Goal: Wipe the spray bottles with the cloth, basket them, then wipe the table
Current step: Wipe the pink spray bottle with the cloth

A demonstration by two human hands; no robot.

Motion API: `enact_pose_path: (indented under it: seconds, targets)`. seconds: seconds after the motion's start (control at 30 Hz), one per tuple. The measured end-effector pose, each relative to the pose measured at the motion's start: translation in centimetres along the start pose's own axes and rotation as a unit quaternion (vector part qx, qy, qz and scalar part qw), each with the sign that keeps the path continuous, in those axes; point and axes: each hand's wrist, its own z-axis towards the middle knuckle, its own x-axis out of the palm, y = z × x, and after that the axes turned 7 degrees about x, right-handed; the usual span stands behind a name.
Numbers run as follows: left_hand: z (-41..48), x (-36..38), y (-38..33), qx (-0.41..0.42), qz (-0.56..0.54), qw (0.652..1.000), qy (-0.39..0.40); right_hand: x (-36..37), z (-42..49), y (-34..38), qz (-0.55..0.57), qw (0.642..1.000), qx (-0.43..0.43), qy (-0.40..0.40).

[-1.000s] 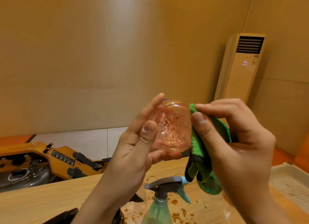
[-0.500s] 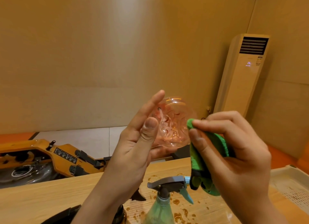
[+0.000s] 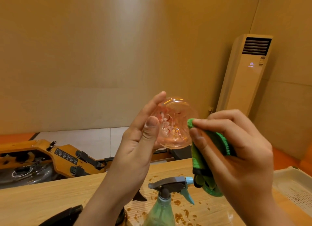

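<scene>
While aloft, bottle (image 3: 173, 123) between left fingers (image 3: 152, 106)

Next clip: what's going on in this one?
A person is wiping a bottle. The left hand holds a clear bottle up above the table, base toward the camera. The right hand pinches a folded green cloth against the bottle's right edge. A green spray bottle stands on the table among spilled droplets, not yet in the pale basket at the right.

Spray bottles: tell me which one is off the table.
The clear pinkish bottle, held up in the left hand, base toward the camera; the green bottle stands on the table.
</scene>
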Motion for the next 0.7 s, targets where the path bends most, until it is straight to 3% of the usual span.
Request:
enact_pose_path:
  seconds: [0.37,0.7]
  targets:
    - [-0.3,0.7,-0.8,0.013,-0.016,0.999,-0.031,1.5,-1.7,0.8,-0.039,0.998,-0.05,0.013]
    - [-0.5,1.3,-1.4,0.007,-0.077,0.996,-0.035,2.0,-4.0,0.1,-0.089,0.991,-0.095,-0.023]
